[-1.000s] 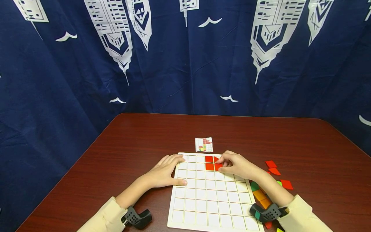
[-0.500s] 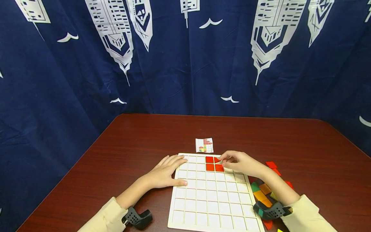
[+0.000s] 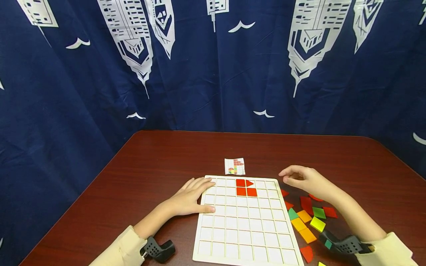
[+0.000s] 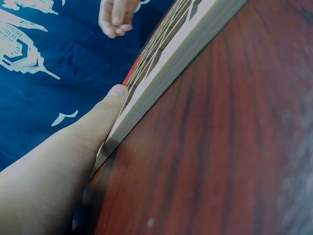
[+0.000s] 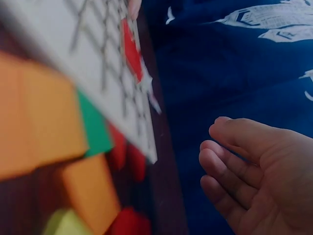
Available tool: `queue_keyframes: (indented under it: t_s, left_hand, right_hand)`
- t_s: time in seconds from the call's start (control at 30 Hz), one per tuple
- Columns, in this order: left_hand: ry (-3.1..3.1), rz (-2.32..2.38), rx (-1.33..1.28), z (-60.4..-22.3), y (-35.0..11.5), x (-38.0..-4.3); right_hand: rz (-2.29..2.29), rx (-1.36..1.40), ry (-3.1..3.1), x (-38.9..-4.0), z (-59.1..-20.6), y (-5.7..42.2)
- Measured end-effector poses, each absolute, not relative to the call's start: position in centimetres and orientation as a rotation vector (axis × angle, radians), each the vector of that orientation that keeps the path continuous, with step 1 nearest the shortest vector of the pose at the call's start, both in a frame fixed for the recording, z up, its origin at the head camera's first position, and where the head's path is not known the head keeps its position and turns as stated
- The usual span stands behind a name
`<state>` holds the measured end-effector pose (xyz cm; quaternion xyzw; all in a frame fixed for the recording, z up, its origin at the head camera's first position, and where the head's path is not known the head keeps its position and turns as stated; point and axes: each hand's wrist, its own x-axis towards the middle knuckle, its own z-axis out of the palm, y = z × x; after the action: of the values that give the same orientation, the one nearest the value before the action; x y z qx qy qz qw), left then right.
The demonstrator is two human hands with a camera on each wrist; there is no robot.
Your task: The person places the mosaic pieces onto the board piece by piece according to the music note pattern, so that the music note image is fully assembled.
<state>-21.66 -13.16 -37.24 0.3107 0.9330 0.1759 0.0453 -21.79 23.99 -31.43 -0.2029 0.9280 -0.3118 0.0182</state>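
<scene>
A white grid board (image 3: 229, 221) with wooden edges lies on the table. Near its far edge sit several red tiles: squares (image 3: 251, 192) and one triangle (image 3: 249, 183) pointing right. My left hand (image 3: 191, 197) rests on the board's left edge, fingers spread over the far left corner and thumb on the near cells. In the left wrist view its thumb (image 4: 88, 127) lies along the board's side. My right hand (image 3: 306, 179) hovers past the board's right edge, above loose red tiles, holding nothing. Its fingers are loosely bent in the right wrist view.
A small printed card (image 3: 234, 166) with a coloured pattern lies beyond the board. Right of the board are scattered loose tiles: orange (image 3: 307, 235), yellow (image 3: 317, 224), green (image 3: 318, 212) and red (image 3: 306, 253). A blue printed curtain (image 3: 199, 74) hangs behind the table.
My right hand has let go of the red triangle, which now lies in its cell, and moved right off the board. The left hand has stayed in place.
</scene>
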Motion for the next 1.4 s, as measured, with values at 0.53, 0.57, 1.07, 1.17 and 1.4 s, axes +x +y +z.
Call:
queue_keyframes:
  t_s: [0.53,0.57,1.07,1.17,1.4]
  left_hand:
    - [2.834,0.53,0.942,-37.3,-13.0,-21.6]
    - [2.834,0.529,0.943,-37.3,-13.0,-21.6]
    - [2.841,0.549,0.94,-37.1,-13.2,-21.5]
    - [2.844,0.553,0.938,-37.1,-13.2,-21.5]
    - [2.846,0.547,0.942,-37.1,-13.1,-21.6]
  right_hand:
    - [-0.816,-0.623,2.887,-21.6,-35.3,25.0]
    - [-0.817,-0.629,2.888,-21.5,-35.4,24.9]
    - [-0.934,-0.607,2.891,-21.5,-35.6,24.2]
    - [-0.954,-0.606,2.888,-21.5,-35.6,24.1]
    - [-0.995,-0.579,2.852,-21.7,-35.6,24.2]
